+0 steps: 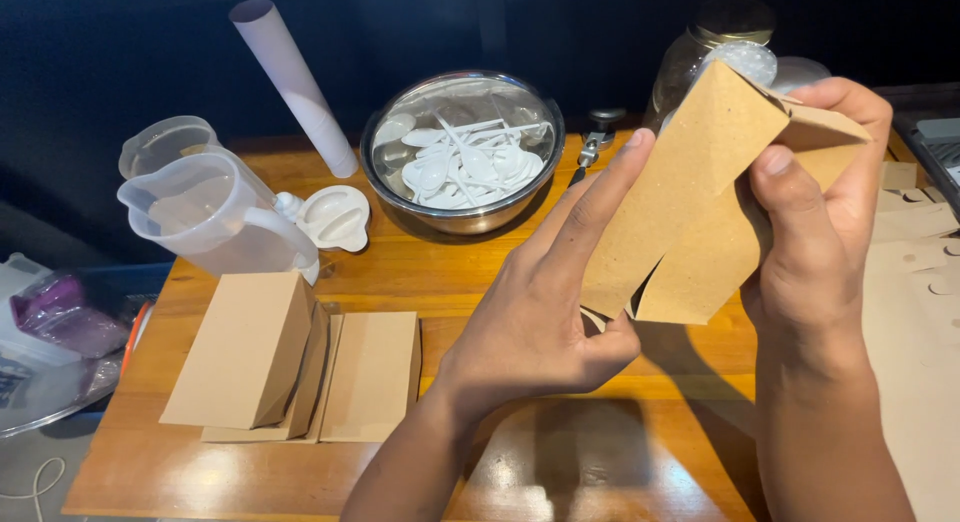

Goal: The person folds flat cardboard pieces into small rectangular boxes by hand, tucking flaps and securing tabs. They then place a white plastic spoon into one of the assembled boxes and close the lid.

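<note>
The wooden surface (400, 282) is orange-brown and glossy, set against a dark wall. At its far side stand a steel bowl of white plastic spoons (462, 152), a clear measuring jug (205, 210), a leaning cardboard tube (292, 82) and a glass jar (712, 50). Folded kraft boxes (290, 362) lie stacked at the left; flat die-cut blanks (915, 282) lie at the right edge.

The kraft paper box (700, 212) is held in the air above the surface, right of centre, tilted, partly folded, with flaps loose at its lower end. The left hand (540, 322) pinches a lower flap between thumb and fingers, index finger extended along the panel. The right hand (820, 202) has its fingers closed around the upper end, thumb pressing the face. The top closure appears unfinished, though the hand partly hides it.
</note>
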